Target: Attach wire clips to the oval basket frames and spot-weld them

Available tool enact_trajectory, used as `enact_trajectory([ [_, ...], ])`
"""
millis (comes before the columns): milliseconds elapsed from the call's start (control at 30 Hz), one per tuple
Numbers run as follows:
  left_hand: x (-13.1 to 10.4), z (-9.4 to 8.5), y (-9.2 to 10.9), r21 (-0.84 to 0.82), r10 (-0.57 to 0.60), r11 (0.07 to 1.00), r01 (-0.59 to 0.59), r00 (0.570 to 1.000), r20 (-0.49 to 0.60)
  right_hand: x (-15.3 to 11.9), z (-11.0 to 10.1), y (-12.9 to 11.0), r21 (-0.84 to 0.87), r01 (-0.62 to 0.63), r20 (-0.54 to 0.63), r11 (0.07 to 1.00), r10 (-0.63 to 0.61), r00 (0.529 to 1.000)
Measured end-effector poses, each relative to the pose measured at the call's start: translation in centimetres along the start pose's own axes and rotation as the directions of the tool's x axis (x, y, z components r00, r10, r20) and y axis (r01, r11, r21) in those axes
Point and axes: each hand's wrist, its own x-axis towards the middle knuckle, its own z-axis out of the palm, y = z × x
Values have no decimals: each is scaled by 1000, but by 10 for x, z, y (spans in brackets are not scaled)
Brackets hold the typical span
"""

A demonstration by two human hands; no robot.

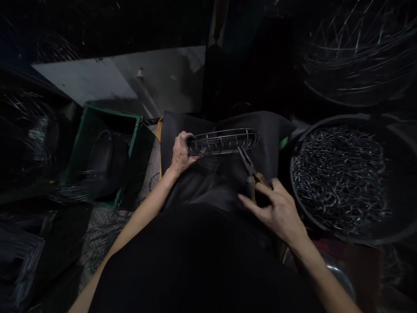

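Note:
A small oval wire basket [224,141] lies on its side on a black sheet [224,174] spread over my lap. My left hand [181,153] grips the basket's left end. My right hand [276,208] holds pliers [250,167] with yellow-lined handles, and the jaws touch the lower wires of the basket near its right half.
A big black tub [404,182] full of short bent metal wire pieces stands at my right. A green crate [107,130] holding dark items stands at left. Stacks of wire frames lie at far left and upper right. Loose wire lies on the floor at lower left.

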Motion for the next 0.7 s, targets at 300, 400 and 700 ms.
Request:
enact_trajectory([
  [300, 1, 1, 6, -11, 10, 1000, -11, 999, -51, 17, 8, -3, 138, -111, 138, 984, 92, 986],
  [400, -1, 2, 4, -17, 10, 1000, -11, 999, -36, 16, 11, -5, 340, -154, 210, 928, 85, 974],
  [700, 0, 0, 0, -64, -20, 998, 20, 1000, -7, 21, 10, 0, 397, -181, 241, 900, 88, 967],
])
